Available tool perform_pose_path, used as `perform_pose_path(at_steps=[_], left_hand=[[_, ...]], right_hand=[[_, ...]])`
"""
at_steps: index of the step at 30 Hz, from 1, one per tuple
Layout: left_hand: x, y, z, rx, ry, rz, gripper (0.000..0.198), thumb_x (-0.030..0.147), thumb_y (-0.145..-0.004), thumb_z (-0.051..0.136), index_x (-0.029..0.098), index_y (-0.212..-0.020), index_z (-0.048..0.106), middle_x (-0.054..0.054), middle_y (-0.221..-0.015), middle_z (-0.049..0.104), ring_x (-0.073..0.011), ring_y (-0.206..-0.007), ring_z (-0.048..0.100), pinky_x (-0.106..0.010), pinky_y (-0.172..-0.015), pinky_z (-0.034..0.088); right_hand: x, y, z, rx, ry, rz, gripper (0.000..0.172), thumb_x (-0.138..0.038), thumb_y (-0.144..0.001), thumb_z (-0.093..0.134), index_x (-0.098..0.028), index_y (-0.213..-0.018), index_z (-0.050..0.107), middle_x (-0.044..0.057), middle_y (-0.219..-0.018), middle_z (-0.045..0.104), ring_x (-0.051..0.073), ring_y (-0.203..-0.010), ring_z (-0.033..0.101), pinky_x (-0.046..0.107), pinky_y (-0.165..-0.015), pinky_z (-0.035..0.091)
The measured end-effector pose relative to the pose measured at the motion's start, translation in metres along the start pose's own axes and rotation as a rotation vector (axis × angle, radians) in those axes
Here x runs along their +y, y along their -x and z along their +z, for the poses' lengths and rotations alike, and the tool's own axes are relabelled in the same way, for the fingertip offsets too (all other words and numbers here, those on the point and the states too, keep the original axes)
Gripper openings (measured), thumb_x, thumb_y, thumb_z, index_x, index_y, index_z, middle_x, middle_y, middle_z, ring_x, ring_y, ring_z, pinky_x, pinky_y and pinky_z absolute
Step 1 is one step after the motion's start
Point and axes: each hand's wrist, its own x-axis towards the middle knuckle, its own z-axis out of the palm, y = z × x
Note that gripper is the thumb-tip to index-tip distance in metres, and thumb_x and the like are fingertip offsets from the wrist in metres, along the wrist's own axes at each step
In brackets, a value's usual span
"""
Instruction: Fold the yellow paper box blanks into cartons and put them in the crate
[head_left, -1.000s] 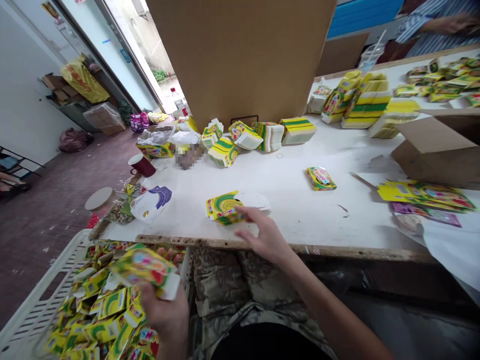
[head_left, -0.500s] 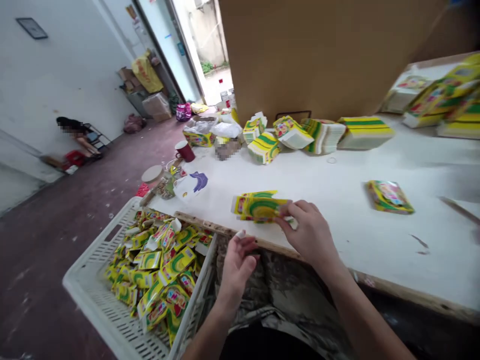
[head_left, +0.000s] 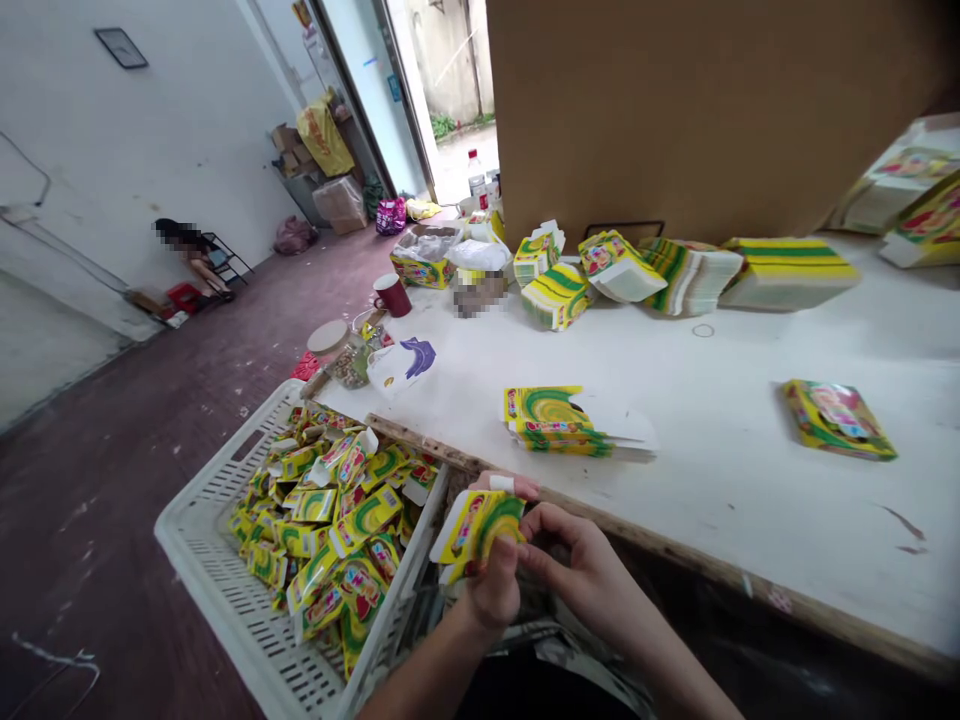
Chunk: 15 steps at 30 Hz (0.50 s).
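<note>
Box (head_left: 469,528) is by the near edge of the table (head_left: 720,480), pinched in the left hand (head_left: 496,595); the right hand (head_left: 581,555) pinches its right end. A stack (head_left: 547,415) lies just past it. A basket (head_left: 171,530) sits left, a mug (head_left: 394,296) far left. Big cardboard (head_left: 675,110) blocks the far side.

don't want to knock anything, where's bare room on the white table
Bare: the table between the nearer carton pile and the lone box, and a patch left of that pile, up to the purple-white item. Crowded: the back, with carton stacks along the cardboard panel, and the left edge, with mug and jar.
</note>
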Motion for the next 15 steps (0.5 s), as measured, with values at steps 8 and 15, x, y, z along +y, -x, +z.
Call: perform_pose_path(at_steps=[8, 15], left_hand=[[-0.006, 0.007, -0.007, -0.083, -0.054, -0.015, 0.051, 0.063, -0.085, 0.047, 0.018, -0.095, 0.069, -0.011, -0.095, 0.071, -0.0291, -0.102, 0.062, -0.04, -0.093, 0.048], [0.004, 0.004, 0.004, -0.022, 0.1, -0.123, 0.048, 0.064, -0.08, 0.056, 0.018, -0.088, 0.066, -0.008, -0.084, 0.067, -0.0251, -0.093, 0.062, -0.036, -0.086, 0.05]], right_hand=[[-0.004, 0.009, 0.002, 0.083, 0.079, -0.101, 0.016, -0.031, -0.08, 0.061, -0.02, -0.073, 0.052, 0.002, -0.076, 0.058, 0.018, -0.074, 0.054, 0.029, -0.068, 0.042], [0.0, 0.007, 0.01, 0.12, 0.136, -0.045, 0.019, -0.032, -0.078, 0.06, -0.02, -0.069, 0.048, -0.001, -0.07, 0.051, 0.016, -0.069, 0.046, 0.027, -0.064, 0.038]])
